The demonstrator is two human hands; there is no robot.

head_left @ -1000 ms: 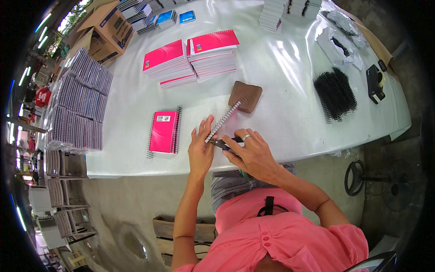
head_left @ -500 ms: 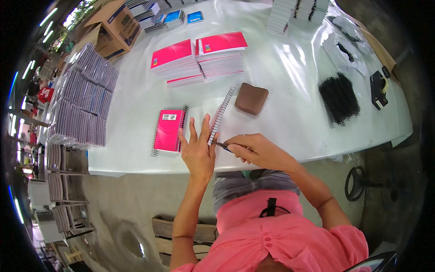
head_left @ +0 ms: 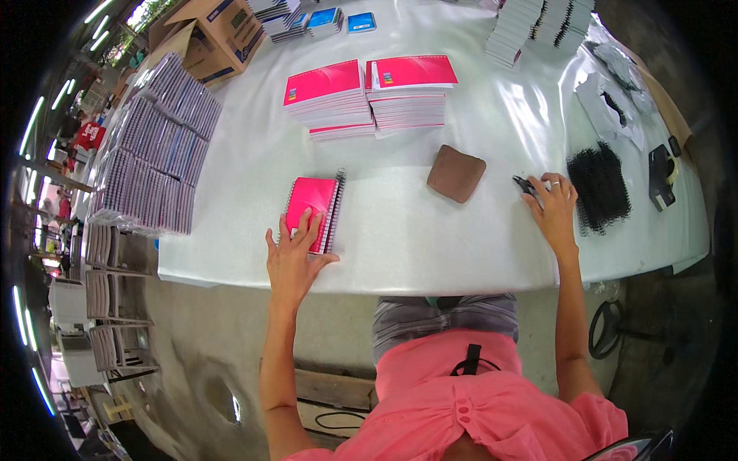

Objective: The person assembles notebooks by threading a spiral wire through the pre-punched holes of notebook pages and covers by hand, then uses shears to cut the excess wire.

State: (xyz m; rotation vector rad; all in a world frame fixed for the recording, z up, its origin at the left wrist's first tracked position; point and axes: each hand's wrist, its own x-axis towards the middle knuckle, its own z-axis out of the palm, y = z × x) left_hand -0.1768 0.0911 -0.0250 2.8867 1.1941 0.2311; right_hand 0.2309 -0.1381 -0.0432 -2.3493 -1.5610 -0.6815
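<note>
A small pile of pink-covered spiral notebooks lies at the table's front left, with wire coils along its edges. My left hand rests on its near part, fingers stretched and apart, thumb at the lower right corner. Farther right on the table, my right hand has its fingers curled over a pair of small dark pliers, whose jaws point away to the left. The handles are mostly hidden under the fingers. Just right of this hand lies a bundle of black coils. A brown block sits between my hands.
Two stacks of pink-covered booklets stand at the middle back. Wrapped notebook stacks and a cardboard box line the left. Blue notebooks lie behind. A tape dispenser is near the right edge.
My right hand has moved right with the pliers, down to the table beside the black coils. My left hand moved left onto the pile; the slim spiral notebook it held now lies there.
</note>
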